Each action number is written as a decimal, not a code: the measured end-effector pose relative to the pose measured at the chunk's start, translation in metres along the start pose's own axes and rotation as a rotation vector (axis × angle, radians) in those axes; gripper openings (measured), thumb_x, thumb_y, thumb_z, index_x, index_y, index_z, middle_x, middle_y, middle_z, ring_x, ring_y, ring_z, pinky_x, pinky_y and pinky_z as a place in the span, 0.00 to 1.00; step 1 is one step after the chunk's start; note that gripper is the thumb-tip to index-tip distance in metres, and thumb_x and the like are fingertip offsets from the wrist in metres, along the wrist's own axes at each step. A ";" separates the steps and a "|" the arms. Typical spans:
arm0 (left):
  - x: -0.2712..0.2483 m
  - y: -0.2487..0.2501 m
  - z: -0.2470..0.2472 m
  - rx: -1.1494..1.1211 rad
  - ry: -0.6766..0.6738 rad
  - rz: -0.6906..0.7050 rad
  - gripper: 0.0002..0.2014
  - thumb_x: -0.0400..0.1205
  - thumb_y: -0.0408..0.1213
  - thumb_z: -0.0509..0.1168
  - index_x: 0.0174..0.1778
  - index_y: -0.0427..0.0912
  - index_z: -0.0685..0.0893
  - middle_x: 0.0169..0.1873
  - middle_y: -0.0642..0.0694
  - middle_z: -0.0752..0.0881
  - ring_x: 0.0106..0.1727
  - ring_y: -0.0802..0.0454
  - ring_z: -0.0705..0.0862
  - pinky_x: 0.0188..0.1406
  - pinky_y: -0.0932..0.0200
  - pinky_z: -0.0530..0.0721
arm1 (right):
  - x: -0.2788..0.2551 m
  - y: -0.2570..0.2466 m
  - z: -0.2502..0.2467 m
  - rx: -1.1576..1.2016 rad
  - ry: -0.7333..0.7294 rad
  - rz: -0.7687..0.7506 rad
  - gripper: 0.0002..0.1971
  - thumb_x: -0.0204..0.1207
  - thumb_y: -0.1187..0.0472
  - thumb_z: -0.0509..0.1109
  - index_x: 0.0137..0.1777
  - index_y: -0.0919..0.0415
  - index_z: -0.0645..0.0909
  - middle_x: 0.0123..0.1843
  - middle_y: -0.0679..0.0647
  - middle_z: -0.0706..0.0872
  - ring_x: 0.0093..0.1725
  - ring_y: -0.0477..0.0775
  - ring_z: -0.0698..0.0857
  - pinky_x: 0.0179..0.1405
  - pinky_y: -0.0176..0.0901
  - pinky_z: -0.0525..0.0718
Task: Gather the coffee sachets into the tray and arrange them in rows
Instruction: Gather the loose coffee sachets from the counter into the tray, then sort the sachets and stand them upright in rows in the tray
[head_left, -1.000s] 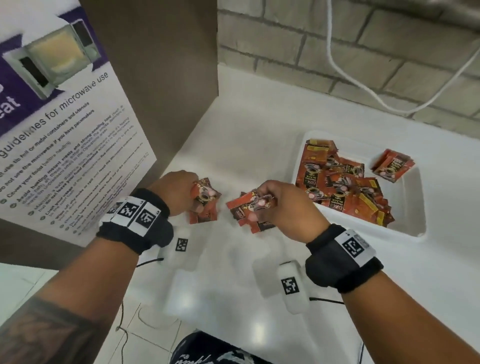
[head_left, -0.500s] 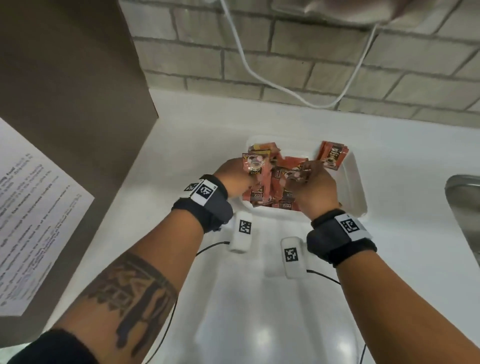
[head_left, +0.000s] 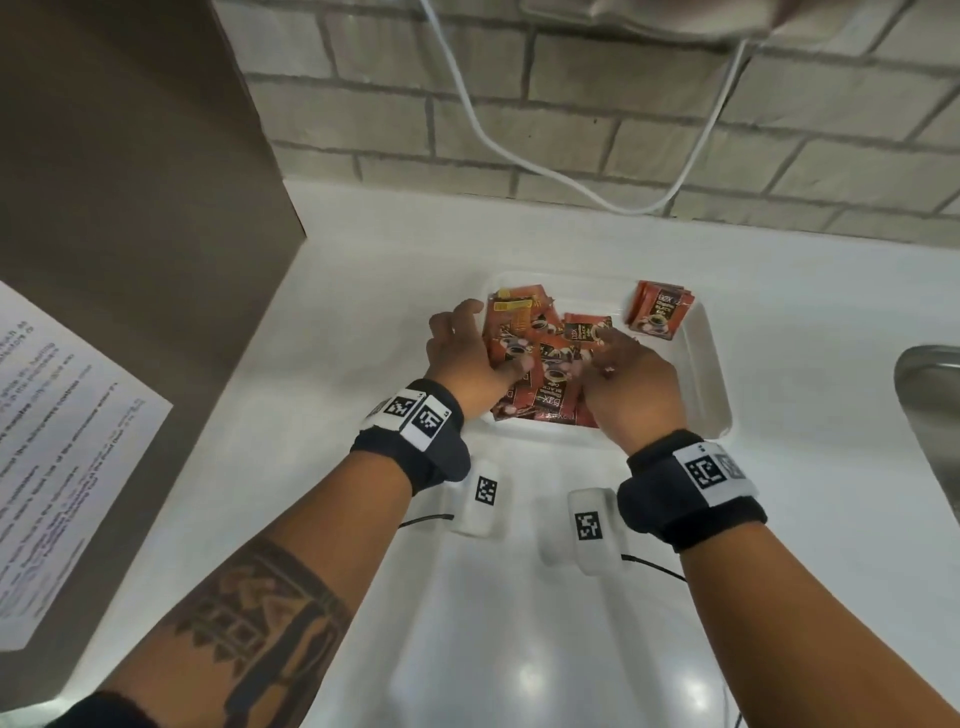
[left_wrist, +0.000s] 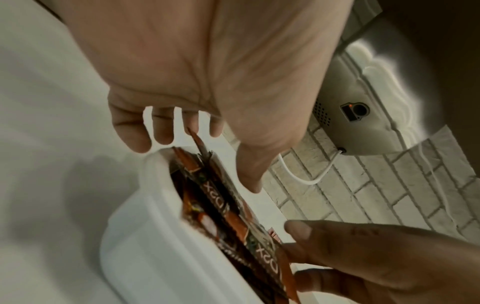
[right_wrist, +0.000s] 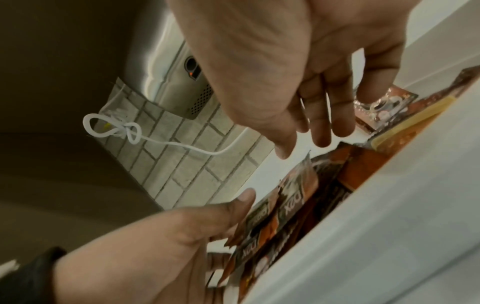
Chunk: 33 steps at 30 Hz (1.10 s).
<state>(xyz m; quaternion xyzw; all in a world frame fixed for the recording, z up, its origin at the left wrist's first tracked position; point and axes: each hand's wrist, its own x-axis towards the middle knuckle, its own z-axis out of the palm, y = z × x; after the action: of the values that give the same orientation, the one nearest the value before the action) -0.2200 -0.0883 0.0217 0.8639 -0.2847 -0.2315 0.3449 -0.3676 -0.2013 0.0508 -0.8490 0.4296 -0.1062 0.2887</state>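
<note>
Coffee sachets (head_left: 540, 364) heaped in left half of white tray (head_left: 711, 374); a small separate stack (head_left: 658, 310) at far right corner. Left hand (head_left: 467, 358) at heap's left edge, fingers spread and relaxed, thumb against a sachet. Right hand (head_left: 626, 382) on heap's right side, fingers loosely extended over the packets. Tray sits on white table (head_left: 363, 322). Grey brick wall (head_left: 571, 119) behind, white cable (head_left: 519, 161) hanging across it.

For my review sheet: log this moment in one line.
left hand: open over sachet pile | right hand: open, same | tray: unsorted | rows: not begun
</note>
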 end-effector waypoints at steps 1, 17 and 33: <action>0.000 -0.002 0.001 -0.009 -0.013 -0.005 0.47 0.76 0.57 0.76 0.84 0.49 0.56 0.78 0.41 0.58 0.80 0.36 0.66 0.79 0.45 0.70 | 0.001 0.005 -0.005 -0.001 0.023 0.016 0.17 0.84 0.54 0.66 0.71 0.56 0.80 0.63 0.54 0.89 0.62 0.58 0.86 0.56 0.40 0.76; -0.001 -0.013 -0.020 -0.108 0.008 -0.040 0.27 0.87 0.55 0.61 0.81 0.50 0.68 0.73 0.40 0.78 0.65 0.43 0.82 0.61 0.50 0.84 | 0.025 0.091 -0.043 0.031 0.016 0.318 0.25 0.86 0.65 0.60 0.83 0.61 0.66 0.73 0.59 0.83 0.72 0.64 0.79 0.70 0.49 0.75; -0.041 -0.075 -0.073 -0.029 0.081 -0.054 0.35 0.83 0.60 0.64 0.84 0.54 0.62 0.72 0.39 0.65 0.67 0.39 0.81 0.56 0.61 0.77 | -0.007 0.030 0.021 0.104 0.012 0.178 0.17 0.87 0.66 0.58 0.73 0.60 0.75 0.66 0.61 0.86 0.63 0.65 0.84 0.54 0.43 0.75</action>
<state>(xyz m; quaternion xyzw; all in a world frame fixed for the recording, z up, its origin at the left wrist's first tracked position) -0.1821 0.0175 0.0230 0.8750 -0.2437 -0.2096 0.3621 -0.3831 -0.2013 0.0172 -0.7906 0.4992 -0.1074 0.3379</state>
